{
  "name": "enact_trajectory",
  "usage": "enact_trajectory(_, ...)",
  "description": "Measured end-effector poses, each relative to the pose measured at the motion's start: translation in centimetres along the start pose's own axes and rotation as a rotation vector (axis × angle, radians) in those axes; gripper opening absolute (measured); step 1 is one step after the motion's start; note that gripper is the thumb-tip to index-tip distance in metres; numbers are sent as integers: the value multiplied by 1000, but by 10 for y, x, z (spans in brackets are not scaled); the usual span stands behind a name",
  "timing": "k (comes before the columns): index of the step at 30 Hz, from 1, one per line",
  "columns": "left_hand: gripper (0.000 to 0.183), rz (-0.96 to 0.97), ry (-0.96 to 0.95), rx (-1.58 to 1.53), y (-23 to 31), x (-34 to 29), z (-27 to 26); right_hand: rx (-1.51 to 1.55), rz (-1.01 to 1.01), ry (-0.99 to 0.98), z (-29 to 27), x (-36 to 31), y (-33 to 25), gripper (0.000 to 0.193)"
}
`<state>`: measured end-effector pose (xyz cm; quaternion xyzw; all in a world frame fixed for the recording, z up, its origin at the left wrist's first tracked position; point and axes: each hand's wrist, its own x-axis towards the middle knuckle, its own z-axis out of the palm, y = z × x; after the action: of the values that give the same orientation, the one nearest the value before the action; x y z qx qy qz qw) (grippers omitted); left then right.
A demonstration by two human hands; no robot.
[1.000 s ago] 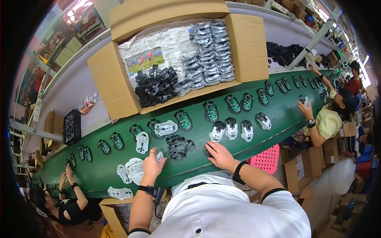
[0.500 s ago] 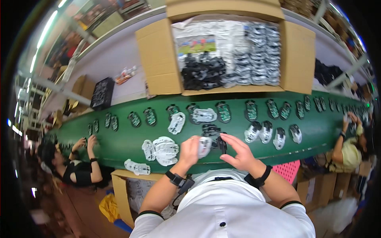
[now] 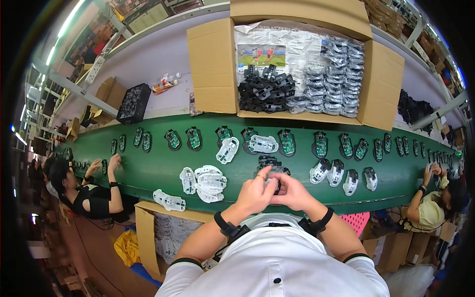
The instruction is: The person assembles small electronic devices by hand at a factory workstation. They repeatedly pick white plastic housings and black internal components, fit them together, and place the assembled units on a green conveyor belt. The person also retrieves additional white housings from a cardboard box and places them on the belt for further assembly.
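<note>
My left hand (image 3: 253, 194) and my right hand (image 3: 295, 193) meet over the near part of the green belt, fingers closed together. Between them is a white computer mouse shell, mostly covered by my fingers, with a black plastic part (image 3: 277, 187) showing at the gap. Just beyond my fingertips lies a small pile of black plastic parts (image 3: 269, 161). Left of my hands is a stack of white mouse shells (image 3: 210, 183). To the right stand several white-and-black mouse tops (image 3: 336, 173).
Mouse bases with green circuit boards (image 3: 287, 142) line the belt (image 3: 153, 171). Beyond it, an open carton (image 3: 213, 74) holds black parts and wrapped pieces. Another carton (image 3: 146, 237) sits below the near edge. Co-workers (image 3: 94, 200) work at left and right.
My hands have come together, bringing the white mouse shell in the left to the black plastic part in the right. The view has shifted slightly.
</note>
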<state>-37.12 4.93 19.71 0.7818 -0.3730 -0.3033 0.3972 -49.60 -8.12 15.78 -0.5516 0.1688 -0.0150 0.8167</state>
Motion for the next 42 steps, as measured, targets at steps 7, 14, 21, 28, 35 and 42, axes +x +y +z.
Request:
enact_trajectory(7, 54, 2, 19, 64, 8, 8, 10, -249, -21, 116, -8, -7, 10, 46)
enact_trajectory(14, 19, -31, 98, -699, -38, 28, 23, 30, -194, 291, -14, -1, 7, 31)
enact_trajectory(21, 16, -144, 226, -881, -63, 46, 61, -15, 39, 297, -24, 8, 22, 18)
enact_trajectory(28, 10, 388, 182, -495, -56, 44, 40, -112, -230, 260, -21, -2, 11, 23)
enact_trajectory(35, 23, -24, -138, -822, -72, 41, 45, -164, -84, 363, -22, -8, 26, 20)
enact_trajectory(42, 57, 21, 401, 566, -126, 89, -8, -804, 115, 755, -171, -5, 82, 34)
